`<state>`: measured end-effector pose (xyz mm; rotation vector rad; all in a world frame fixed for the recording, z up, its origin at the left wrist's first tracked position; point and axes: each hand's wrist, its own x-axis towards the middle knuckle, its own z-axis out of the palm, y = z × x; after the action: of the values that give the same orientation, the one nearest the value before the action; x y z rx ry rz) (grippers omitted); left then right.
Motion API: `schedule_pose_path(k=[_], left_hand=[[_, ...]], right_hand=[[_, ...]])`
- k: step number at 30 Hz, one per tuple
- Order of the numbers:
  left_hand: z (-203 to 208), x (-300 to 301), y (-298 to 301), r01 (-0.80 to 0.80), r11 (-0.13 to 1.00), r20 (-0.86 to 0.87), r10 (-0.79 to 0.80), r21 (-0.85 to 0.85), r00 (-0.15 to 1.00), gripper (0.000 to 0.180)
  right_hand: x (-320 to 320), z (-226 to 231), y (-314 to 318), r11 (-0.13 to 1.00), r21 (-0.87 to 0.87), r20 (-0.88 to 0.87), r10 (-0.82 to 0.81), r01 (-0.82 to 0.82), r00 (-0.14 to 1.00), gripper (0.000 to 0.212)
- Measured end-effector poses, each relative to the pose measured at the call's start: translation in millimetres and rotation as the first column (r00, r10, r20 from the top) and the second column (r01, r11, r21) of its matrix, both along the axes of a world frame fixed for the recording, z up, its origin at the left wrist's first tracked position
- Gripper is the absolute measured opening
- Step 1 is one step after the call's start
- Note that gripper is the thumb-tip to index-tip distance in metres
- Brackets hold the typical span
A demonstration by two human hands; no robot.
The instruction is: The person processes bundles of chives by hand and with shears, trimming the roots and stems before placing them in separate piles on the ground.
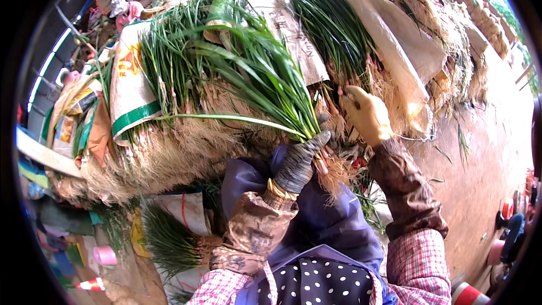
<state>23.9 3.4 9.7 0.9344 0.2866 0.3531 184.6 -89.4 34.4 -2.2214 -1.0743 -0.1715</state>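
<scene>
My left hand (302, 161), in a grey striped glove, is closed round a bunch of green garlic (282, 93). Its long leaves fan toward the far left, and pinkish stem bases and tangled roots (334, 178) hang out below the fist. One pale stalk (231, 117) sticks out sideways from the bunch. At the edge of the heap, my right hand (366, 114), in a pale yellow glove, has its fingertips pinched on the base of a green garlic stem (341, 90). The glove partly hides that stem.
A long heap of green garlic (186, 130), roots facing me, lies ahead, partly covered by woven sacks (389, 34). Another bundle (172, 240) rests on the ground at left, near a pink cup (104, 256). Brown floor (468, 158) spreads at right. Other people (127, 11) sit at far left.
</scene>
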Motion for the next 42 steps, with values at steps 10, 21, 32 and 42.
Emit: schedule_pose_path(k=[10,21,32,42], left_hand=[[-10,4,3,-0.052,0.987,-0.135,0.073,0.152,0.988,0.027],[-20,16,-8,0.014,0.985,-0.353,0.049,0.175,0.934,0.019],[-18,13,-3,0.007,1.000,-0.089,-0.008,-0.004,0.996,0.018],[-12,17,-8,-0.058,0.996,-0.211,0.042,-0.067,0.977,0.029]], right_hand=[[46,18,48,0.995,-0.023,-0.254,0.084,-0.093,0.964,0.025],[-52,-25,-17,0.948,0.229,-0.902,0.120,0.223,0.415,0.022],[14,-4,-21,0.920,-0.386,0.030,0.086,-0.067,0.996,0.030],[50,29,1,0.987,0.040,0.363,-0.158,0.154,0.918,0.019]])
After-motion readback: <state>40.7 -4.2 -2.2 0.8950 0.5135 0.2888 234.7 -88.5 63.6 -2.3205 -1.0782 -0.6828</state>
